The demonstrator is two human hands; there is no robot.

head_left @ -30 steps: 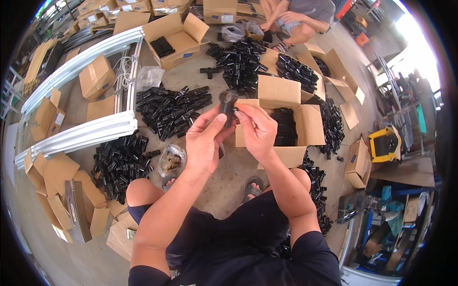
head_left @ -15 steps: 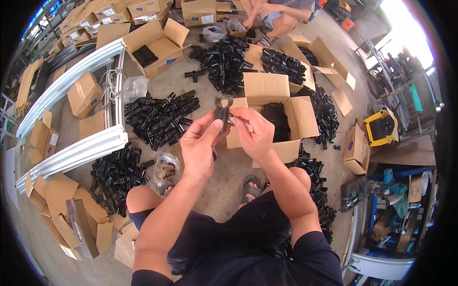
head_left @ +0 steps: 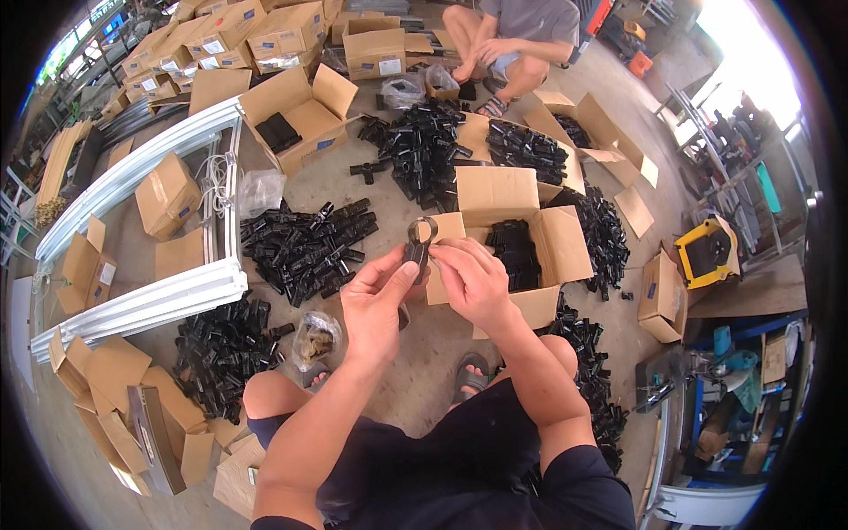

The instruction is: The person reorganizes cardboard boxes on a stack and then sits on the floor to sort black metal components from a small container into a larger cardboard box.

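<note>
My left hand [head_left: 374, 305] is closed around a black fitting with a round ring at its upper end [head_left: 419, 244]. The thumb lies along the front of its body and the ring points away from me. My right hand [head_left: 477, 276] pinches at the fitting's right side, its fingertips touching or almost touching it. Whatever sits between those right fingertips is too small to make out. Just beyond the right hand is an open cardboard box [head_left: 565, 231] with black parts [head_left: 512, 254] inside.
Heaps of black fittings [head_left: 305, 247] lie around me on the floor. White metal profiles [head_left: 150, 305] stretch along the left, near opened cartons [head_left: 115, 371]. A clear bag [head_left: 315, 340] lies by my left foot. Another person [head_left: 530, 35] sits at the far side. A yellow-framed item [head_left: 707, 252] stands right.
My view has tilted upward, so the scene sits lower and more of the other person shows. Both hands keep nearly the same hold at the fitting.
</note>
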